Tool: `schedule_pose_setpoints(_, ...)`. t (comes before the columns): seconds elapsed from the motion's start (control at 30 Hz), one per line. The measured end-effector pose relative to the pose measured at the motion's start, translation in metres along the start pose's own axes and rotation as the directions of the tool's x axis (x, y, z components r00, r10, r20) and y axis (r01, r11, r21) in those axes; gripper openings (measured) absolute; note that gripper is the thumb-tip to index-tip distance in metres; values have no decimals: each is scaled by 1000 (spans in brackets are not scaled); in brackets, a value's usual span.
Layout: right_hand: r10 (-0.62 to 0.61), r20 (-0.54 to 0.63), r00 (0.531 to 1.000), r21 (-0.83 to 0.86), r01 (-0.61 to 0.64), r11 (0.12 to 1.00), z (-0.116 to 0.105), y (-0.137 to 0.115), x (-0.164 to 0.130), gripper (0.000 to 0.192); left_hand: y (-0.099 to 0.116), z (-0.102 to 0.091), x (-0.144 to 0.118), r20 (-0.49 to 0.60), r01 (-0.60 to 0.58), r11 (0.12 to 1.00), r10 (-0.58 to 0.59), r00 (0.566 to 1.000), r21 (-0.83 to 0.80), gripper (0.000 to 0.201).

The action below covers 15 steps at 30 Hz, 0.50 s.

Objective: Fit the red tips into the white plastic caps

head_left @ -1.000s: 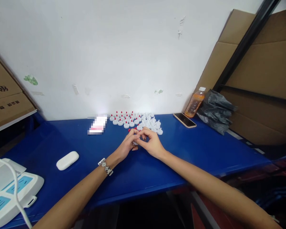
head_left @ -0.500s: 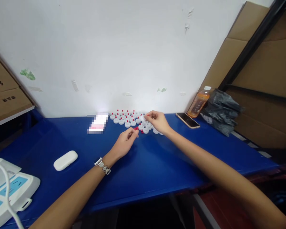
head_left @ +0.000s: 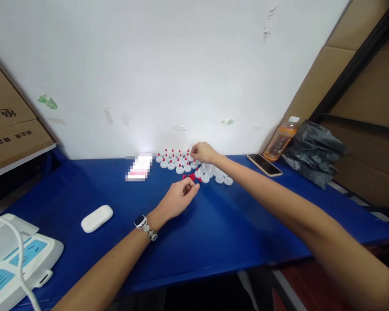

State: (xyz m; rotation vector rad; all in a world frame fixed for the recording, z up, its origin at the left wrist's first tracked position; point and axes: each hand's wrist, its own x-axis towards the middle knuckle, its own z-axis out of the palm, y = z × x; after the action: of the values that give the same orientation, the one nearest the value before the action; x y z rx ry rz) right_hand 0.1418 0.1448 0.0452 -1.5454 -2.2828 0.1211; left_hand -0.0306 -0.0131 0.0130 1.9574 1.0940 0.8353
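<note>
1. Fingers of left hand (head_left: 178, 196): bent, thumb tip close to forefinger; whether anything is gripped cannot be told. Change: one second ago they met the right hand's fingers; now the two hands are well apart.

2. Red-tipped caps (head_left: 171, 165), white, many: standing upright in loose rows on blue table (head_left: 214, 233), near the wall (head_left: 181, 65). Location: 11 o'clock from the left fingertips; the nearest at 9 o'clock from the right fingertips, just beside them.

3. Loose red tips (head_left: 192, 176), small heap: 12 o'clock from the left fingers, just beyond them; 6 o'clock from the right fingers.

4. Right hand (head_left: 205, 152): fingers bent and drawn together at the right end of the rear red-tipped row; any grip is too small to make out. Change: half a second ago this hand held a white cap above the bare caps; it has since gone farther towards the wall and the red-tipped rows.

5. Bare white caps (head_left: 205, 178), cluster: 1 o'clock from the left fingertips, 5 o'clock from the right; partly covered by the right forearm.

6. Phone (head_left: 265, 165), lying flat: 3 o'clock from the cluster, well apart.
</note>
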Motion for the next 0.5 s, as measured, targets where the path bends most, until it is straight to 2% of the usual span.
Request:
schedule_pose_setpoints(0.1, -7, 9, 1000, -10, 7, 1000, 2, 2, 0, 14, -1, 0, 0, -2, -28, 999, 29, 1000, 16, 36)
schedule_pose_setpoints(0.27, 21, -21, 1000, 90, -19, 996, 7, 6, 0, 18, -4, 0, 0, 5, -21, 1000, 21, 1000, 20, 37)
schedule_pose_setpoints(0.5, 20, 61, 998, 36, -22, 999, 7, 11, 0, 14, -4, 1, 0, 1, -28, 999, 28, 1000, 37, 38)
